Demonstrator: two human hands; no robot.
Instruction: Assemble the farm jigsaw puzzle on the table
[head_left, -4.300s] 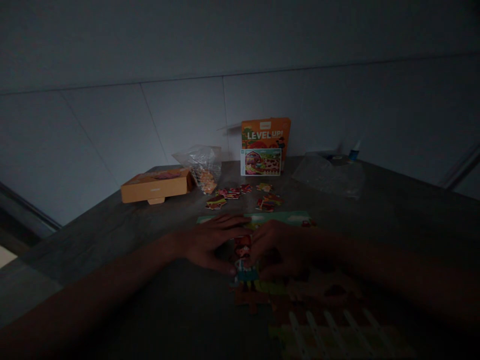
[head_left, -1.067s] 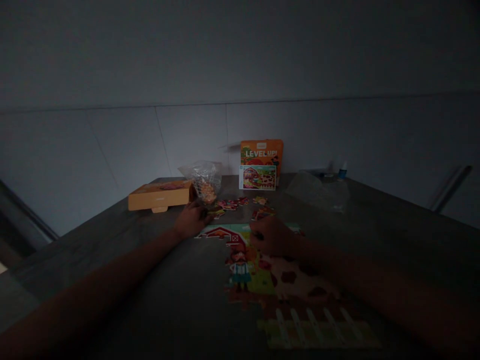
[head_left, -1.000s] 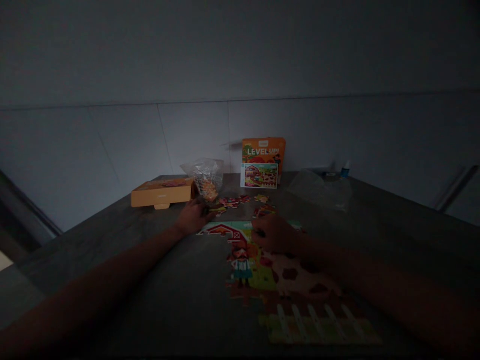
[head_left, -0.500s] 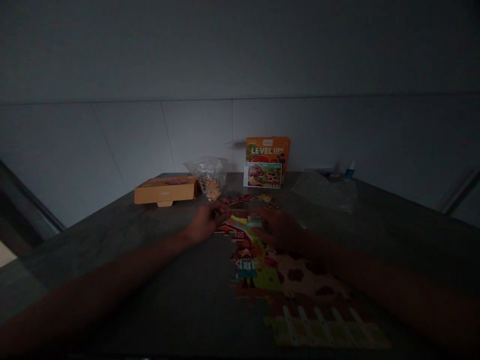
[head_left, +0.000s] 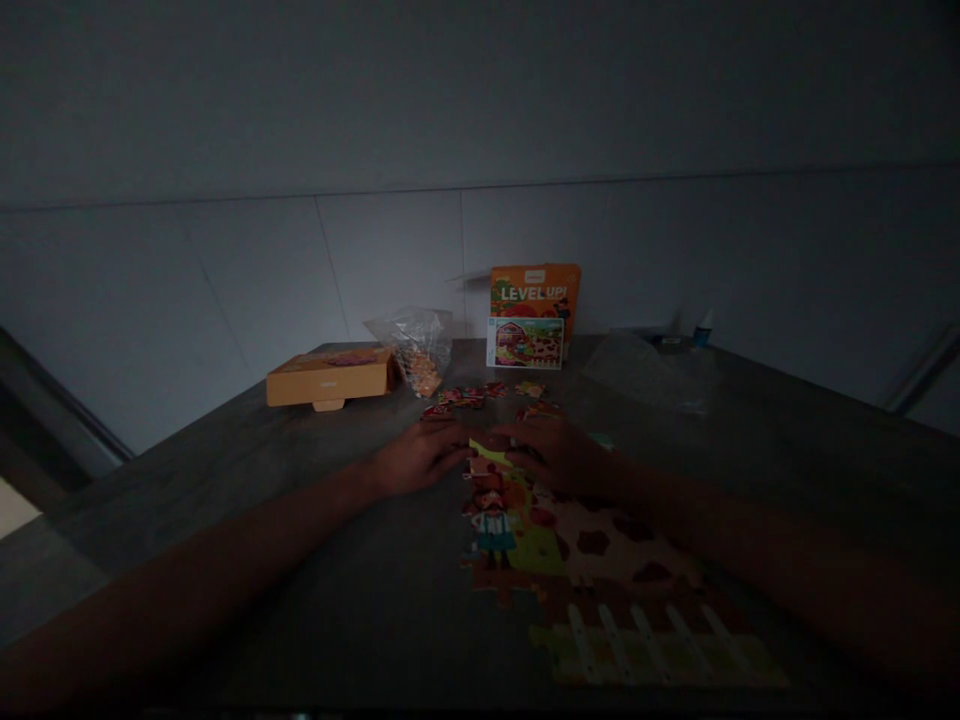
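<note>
A partly joined farm jigsaw puzzle (head_left: 532,545) lies before me, with a farmer, a spotted cow and a white fence. My left hand (head_left: 421,456) is at its upper left edge, with fingers and thumb closed on a puzzle piece that they mostly cover. Opposite it, my right hand (head_left: 561,455) rests over the top part of the puzzle, its fingers stretched out and the thumb apart from them. A narrow strip of yellow and dark red shows between the hands. Loose puzzle pieces (head_left: 461,397) lie just beyond the fingers. Dim light obscures the fingertips.
An orange box (head_left: 330,382) sits at the left beside a clear bag of pieces (head_left: 418,360). A picture card (head_left: 525,344) leans against an orange "LEVEL UP!" box (head_left: 535,290) by the wall. Clear plastic wrap (head_left: 652,375) and a small blue bottle (head_left: 702,330) are right.
My left hand has turned palm down and moved slightly right, covering the red-roof section at the edge. My right hand stays nearly in place. The view has tilted slightly.
</note>
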